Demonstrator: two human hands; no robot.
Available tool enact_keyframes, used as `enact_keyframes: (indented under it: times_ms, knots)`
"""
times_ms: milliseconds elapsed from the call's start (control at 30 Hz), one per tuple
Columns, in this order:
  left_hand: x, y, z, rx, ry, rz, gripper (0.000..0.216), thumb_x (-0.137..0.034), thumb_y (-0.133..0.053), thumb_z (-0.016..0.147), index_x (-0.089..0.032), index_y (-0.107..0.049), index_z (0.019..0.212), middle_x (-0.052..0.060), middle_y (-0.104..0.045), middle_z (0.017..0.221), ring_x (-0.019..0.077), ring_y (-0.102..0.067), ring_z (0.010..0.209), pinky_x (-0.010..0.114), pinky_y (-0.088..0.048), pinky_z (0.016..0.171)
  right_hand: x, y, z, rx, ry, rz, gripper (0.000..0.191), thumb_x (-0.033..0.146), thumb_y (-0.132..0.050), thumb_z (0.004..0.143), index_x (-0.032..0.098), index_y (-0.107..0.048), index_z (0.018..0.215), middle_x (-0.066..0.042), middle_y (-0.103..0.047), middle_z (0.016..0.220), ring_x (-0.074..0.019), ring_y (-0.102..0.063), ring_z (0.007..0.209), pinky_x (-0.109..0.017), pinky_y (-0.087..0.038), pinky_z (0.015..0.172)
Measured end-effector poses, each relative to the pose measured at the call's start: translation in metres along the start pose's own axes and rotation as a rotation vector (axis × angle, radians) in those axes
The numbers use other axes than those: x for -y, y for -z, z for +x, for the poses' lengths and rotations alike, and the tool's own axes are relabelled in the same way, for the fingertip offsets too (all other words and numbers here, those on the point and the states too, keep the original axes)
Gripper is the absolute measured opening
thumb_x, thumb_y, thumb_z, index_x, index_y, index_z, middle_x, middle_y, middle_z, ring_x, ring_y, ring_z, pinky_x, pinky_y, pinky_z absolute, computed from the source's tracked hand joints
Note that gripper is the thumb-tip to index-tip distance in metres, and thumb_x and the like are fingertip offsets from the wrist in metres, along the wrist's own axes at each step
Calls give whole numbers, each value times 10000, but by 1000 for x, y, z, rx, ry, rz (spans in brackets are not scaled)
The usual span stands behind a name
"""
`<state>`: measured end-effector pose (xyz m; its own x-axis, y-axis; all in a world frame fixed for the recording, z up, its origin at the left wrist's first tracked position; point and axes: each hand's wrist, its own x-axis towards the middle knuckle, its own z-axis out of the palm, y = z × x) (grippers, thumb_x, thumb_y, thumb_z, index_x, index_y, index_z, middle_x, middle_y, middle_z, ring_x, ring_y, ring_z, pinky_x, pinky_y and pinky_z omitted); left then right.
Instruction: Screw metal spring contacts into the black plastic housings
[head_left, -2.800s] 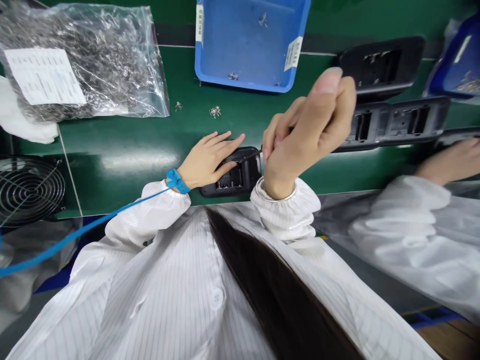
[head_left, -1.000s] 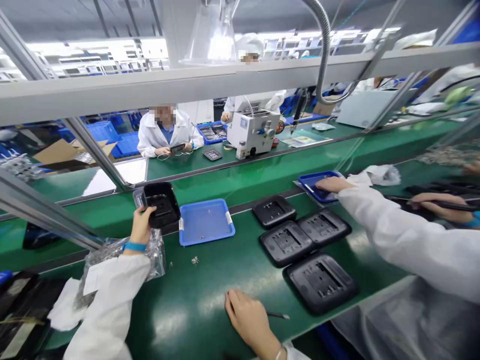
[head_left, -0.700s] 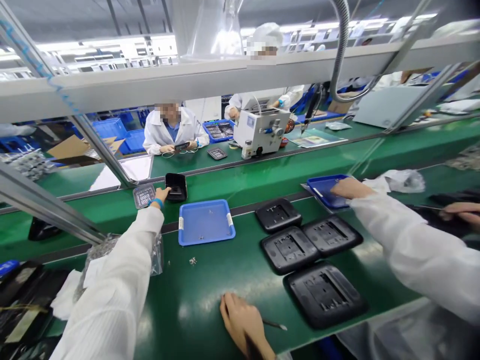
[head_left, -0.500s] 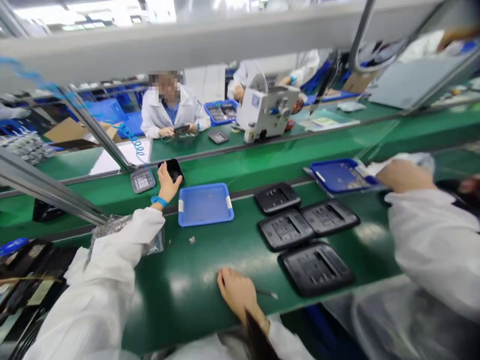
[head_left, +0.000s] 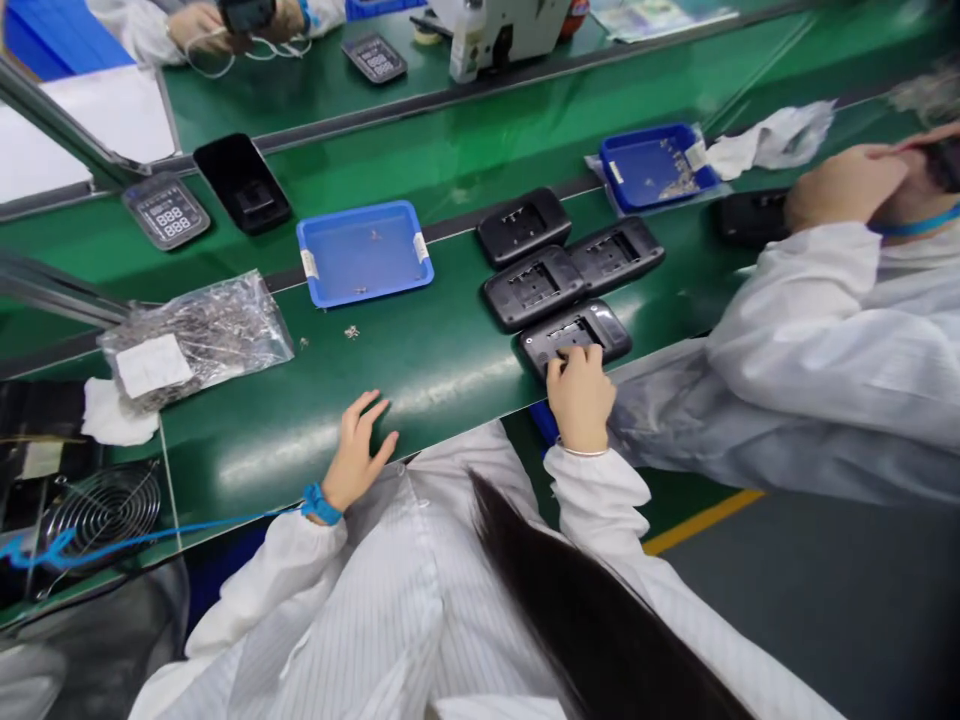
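R hand: rests on the near edge of the black rectangular plastic housing closest to the person, at the front edge of the green counter. Fingers curled down onto the housing's near-left portion; cannot tell whether they clamp it or only press on it.

L hand: flat on bare counter surface, fingers spread, holding nothing. Blue wrist strap on L wrist, w/ blue cord running off to the left.

Adjacent items:
- Two more black housings, middle housing and right housing, just behind the first, touching or nearly so; a fourth housing behind those
- Blue shallow plastic tray, left of the housings, w/ a few small metal parts inside
- Loose small metal parts on counter just in front of tray
- Clear plastic bag of metal parts w/ white label, far left
- Black device and grey keypad unit on the far belt

Co-worker's white sleeve at right, near a second blue tray
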<state>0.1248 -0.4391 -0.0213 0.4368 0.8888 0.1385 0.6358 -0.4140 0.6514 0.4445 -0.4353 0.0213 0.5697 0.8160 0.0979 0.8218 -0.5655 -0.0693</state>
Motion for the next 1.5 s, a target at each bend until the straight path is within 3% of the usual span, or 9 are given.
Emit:
enact_keyframes:
  times_ms: [133, 267, 367, 467, 633, 900, 1133, 1300, 1500]
  knots:
    - [-7, -6, -8, 8, 60, -96, 465, -368, -439, 989, -229, -369, 1427, 145, -461, 1448, 277, -355, 1434, 550, -344, 1165, 23, -1, -43, 256, 246, 91, 319, 218, -397, 932, 91, -655, 1070, -173, -632, 1116, -200, -646, 779, -295, -421, 606]
    - [2, 3, -4, 67, 88, -25, 639, -480, -484, 954, -211, -295, 1503, 151, -378, 1535, 306, -248, 1488, 578, -232, 1210, 67, 26, -76, 707, 847, 679, 259, 218, -474, 925, 204, -702, 1048, -40, -711, 1016, -144, -666, 924, -259, -515, 851]
    - [17, 17, -2, 164, 88, 71, 646, -540, -483, 940, -205, -372, 1482, 135, -376, 1545, 329, -238, 1490, 591, -178, 1220, 105, 29, -51, 558, 879, 827, 268, 252, -452, 955, 195, -693, 1058, -40, -713, 1041, -142, -655, 982, -268, -498, 924]
    - [27, 25, -2, 174, 96, 93, 652, -553, -449, 951, -183, -379, 1484, 138, -349, 1560, 326, -225, 1494, 566, -209, 1218, 149, 12, -3, 321, 794, 630, 271, 236, -461, 953, 161, -659, 1121, -79, -682, 1124, -183, -632, 1035, -315, -468, 961]
    - [30, 20, 10, 144, 65, 73, 647, -559, -460, 945, -172, -420, 1462, 144, -379, 1541, 333, -236, 1487, 573, -216, 1216, 227, -9, 39, 346, 1017, 358, 276, 245, -435, 977, 182, -635, 1157, -67, -675, 1145, -207, -634, 1034, -303, -463, 871]
    - [34, 11, 25, 25, 35, -3, 615, -546, -513, 926, -171, -477, 1412, 161, -462, 1467, 334, -318, 1444, 565, -313, 1177, 295, -20, 27, 402, 1429, 88, 263, 273, -426, 988, 195, -622, 1146, -96, -676, 1070, -226, -651, 949, -292, -403, 699]
    - [35, 5, 32, -179, 87, -112, 586, -545, -567, 901, -174, -517, 1351, 169, -510, 1396, 311, -384, 1401, 546, -348, 1157, 297, -7, 15, 287, 1663, -137, 281, 123, -345, 964, 141, -572, 1129, -115, -594, 1112, -173, -635, 780, -304, -233, 535]
    - [10, 21, 22, -437, 225, -577, 461, -550, -547, 914, -185, -616, 1189, 130, -619, 1204, 238, -626, 1109, 425, -521, 978, 228, 51, -7, 194, 1587, 108, 215, 103, -411, 883, 149, -569, 1022, -79, -586, 1037, -104, -510, 596, -279, -198, 488]
    - [-25, 24, 17, 63, 264, -1435, 466, -581, -733, 757, -125, -641, 784, 21, -639, 602, 130, -638, 538, 232, -528, 546, 137, 66, -38, 124, 1543, 657, 293, 52, -433, 844, 198, -618, 1018, -62, -533, 1041, -56, -505, 667, -172, -299, 485]
